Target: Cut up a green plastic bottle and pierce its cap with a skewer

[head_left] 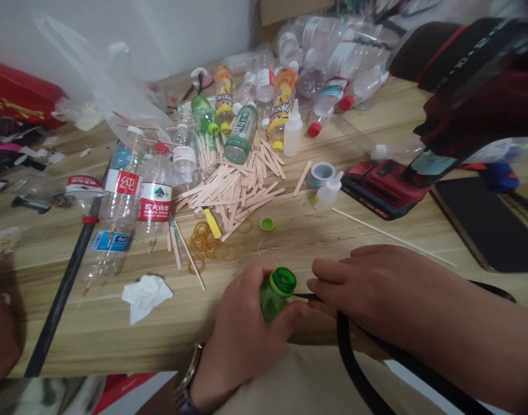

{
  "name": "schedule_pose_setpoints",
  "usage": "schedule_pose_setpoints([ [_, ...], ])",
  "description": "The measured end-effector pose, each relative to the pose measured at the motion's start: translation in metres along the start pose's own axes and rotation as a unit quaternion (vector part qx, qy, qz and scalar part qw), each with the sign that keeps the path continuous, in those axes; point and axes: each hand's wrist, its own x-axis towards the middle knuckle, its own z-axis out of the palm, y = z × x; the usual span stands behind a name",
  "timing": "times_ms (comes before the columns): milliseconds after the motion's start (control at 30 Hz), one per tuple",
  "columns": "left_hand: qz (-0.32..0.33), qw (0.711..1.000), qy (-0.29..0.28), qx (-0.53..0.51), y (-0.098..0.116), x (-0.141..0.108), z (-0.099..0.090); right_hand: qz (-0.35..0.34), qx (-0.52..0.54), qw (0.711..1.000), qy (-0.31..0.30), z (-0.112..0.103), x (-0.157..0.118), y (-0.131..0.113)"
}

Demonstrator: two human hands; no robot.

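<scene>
Pale wall (plain), wooden table (242, 346)

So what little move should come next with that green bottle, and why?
I'd probably brace the green bottle with the left hand, then ease the thin dark tool gently against its side. The bottle's mouth is open, and the right hand holds the tool pointing just below it; whether they touch, I can't tell.
</scene>
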Motion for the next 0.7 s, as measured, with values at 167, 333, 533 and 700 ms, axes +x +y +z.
schedule_pose_setpoints([
  [167,0.004,1.000,0.009,0.008,0.001,-0.001,0.001,0.032,-0.016,0.998,0.055,0.008,-0.002,-0.012],
  [333,-0.026,0.999,0.020,0.007,0.001,0.000,0.001,0.102,-0.058,0.985,0.123,0.020,-0.006,-0.029],
  [533,-0.035,0.998,0.042,0.013,-0.001,0.000,0.002,0.135,-0.077,0.975,0.158,0.034,-0.003,-0.036],
  [700,-0.041,0.998,0.047,0.015,-0.001,-0.002,0.001,0.135,-0.085,0.973,0.169,0.039,-0.004,-0.038],
])
